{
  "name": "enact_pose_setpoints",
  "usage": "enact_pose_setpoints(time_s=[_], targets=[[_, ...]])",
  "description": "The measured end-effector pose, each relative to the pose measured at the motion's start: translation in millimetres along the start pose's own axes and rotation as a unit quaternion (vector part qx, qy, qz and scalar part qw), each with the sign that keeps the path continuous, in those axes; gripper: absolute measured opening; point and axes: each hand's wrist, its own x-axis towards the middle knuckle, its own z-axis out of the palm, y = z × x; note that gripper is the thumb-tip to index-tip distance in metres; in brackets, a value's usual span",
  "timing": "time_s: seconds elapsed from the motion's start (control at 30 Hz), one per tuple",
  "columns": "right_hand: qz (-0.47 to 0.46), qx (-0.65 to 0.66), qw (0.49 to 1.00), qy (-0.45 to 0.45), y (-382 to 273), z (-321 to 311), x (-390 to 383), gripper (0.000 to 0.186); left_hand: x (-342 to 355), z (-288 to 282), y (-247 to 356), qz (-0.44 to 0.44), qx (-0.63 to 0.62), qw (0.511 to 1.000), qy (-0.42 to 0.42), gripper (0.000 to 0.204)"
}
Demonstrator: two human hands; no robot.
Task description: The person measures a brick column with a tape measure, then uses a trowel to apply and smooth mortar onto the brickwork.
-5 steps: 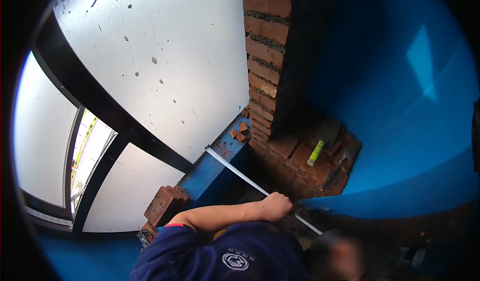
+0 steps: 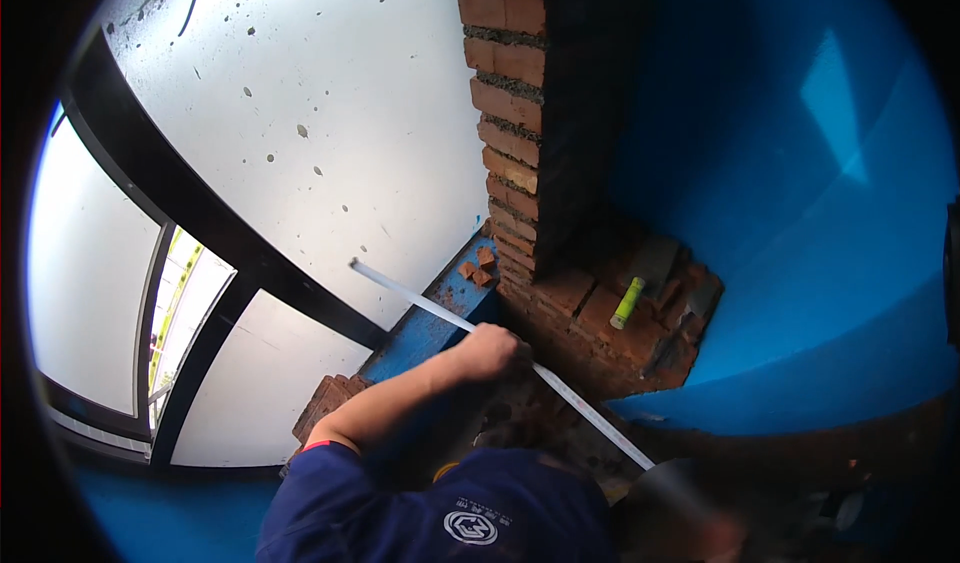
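My left hand [image 2: 490, 351] is wrapped round a long, thin white bar [image 2: 590, 415]. The bar slants from the far left down to the lower right. Its far end stands out over the blue ledge [image 2: 405, 347], in front of the white panel. Toward its near end the bar runs into a blurred patch. A smeared, skin-toned shape at the lower right edge may be my right hand [image 2: 718, 540]; its fingers cannot be made out.
A brick pillar [image 2: 508, 98] rises beyond the ledge, where small brick pieces [image 2: 480, 267] lie. On a low brick platform [image 2: 600, 308] rests a yellow-green cylinder [image 2: 627, 303]. Bricks [image 2: 325, 405] sit by my left elbow. White panels [image 2: 330, 93] and a blue wall [image 2: 780, 263] flank the space.
My left hand has moved left and farther away with the bar. The bar's far end has shifted from the ledge edge to up and left, in front of the white panel.
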Motion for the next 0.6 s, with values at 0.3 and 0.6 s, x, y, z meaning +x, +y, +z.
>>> enact_pose_setpoints(time_s=[0.3, 0.6], targets=[[0.111, 0.208, 0.958, 0.162, 118.1, 69.9, -76.9, 0.055, 25.7, -80.8, 13.0, -0.105, -0.433, 0.830, 0.337, 0.022], [-0.059, 0.363, 0.923, 0.112, -7.5, 147.9, 29.5, 0.058, 86.9, -128.6, 58.9, -0.004, -0.421, 0.784, 0.455, 0.017]])
